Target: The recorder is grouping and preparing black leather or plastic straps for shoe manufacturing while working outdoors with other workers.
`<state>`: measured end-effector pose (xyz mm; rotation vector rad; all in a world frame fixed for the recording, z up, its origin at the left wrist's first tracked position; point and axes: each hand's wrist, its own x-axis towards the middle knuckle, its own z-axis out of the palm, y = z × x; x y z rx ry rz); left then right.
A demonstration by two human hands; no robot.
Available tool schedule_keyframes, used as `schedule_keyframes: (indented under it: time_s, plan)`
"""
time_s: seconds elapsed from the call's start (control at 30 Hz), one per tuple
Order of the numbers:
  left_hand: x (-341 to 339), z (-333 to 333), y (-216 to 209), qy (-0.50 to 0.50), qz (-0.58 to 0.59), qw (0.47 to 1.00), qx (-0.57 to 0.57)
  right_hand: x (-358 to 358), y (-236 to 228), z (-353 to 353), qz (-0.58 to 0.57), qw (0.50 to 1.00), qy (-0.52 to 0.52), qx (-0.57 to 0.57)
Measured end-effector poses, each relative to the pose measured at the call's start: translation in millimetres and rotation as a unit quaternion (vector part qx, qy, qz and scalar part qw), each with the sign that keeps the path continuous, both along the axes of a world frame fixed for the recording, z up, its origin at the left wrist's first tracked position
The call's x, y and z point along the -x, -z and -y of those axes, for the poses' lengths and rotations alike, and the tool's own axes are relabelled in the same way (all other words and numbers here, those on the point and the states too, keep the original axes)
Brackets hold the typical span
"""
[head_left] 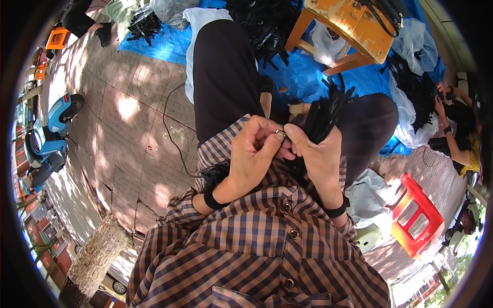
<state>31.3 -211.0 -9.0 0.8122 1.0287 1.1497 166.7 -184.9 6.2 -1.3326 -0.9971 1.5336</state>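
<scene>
Over my lap, my left hand (255,150) and my right hand (321,156) meet with fingers bent. Between the left thumb and fingers is a small shiny metal piece (280,132), too small to tell its kind. A bundle of black fabric straps (328,110) is in my right hand, their loose ends fanning up and away from me. The right thumb presses near the metal piece, almost touching the left fingertips. Whether the metal piece is joined to one of the straps is hidden by the fingers.
Beyond my knees, a blue tarp (303,77) carries a heap of black straps (264,28) and plastic bags. A wooden stool (354,33) stands far right. Another person's hands (440,102) work at black straps on the right, near a red plastic stool (417,215). Dark cord (167,110) lies left.
</scene>
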Motion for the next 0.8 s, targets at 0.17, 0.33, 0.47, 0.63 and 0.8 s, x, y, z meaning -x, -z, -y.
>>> schedule_keyframes:
  time_s: [0.17, 0.33, 0.47, 0.63, 0.8]
  plan:
    - [1.7, -1.3, 2.8, 0.015, 0.011, 0.999, -0.042, 2.8, 4.7, -2.9, -0.008, 1.000, 0.012, 0.014]
    - [6.0, 0.7, 7.3, 0.036, 0.039, 0.998, -0.045, -2.9, 8.0, -5.4, -0.175, 0.983, 0.007, 0.050]
    - [6.1, 1.9, 6.4, 0.021, 0.044, 0.998, -0.043, 0.4, 5.5, -2.6, -0.176, 0.982, 0.051, 0.052]
    - [3.6, 4.0, 2.8, 0.004, 0.012, 0.999, -0.037, 3.1, -0.6, 1.5, -0.117, 0.992, 0.048, 0.024]
    - [1.3, 4.4, 2.6, -0.008, -0.057, 0.996, -0.064, 8.2, -3.8, 3.6, -0.046, 0.998, 0.035, -0.001]
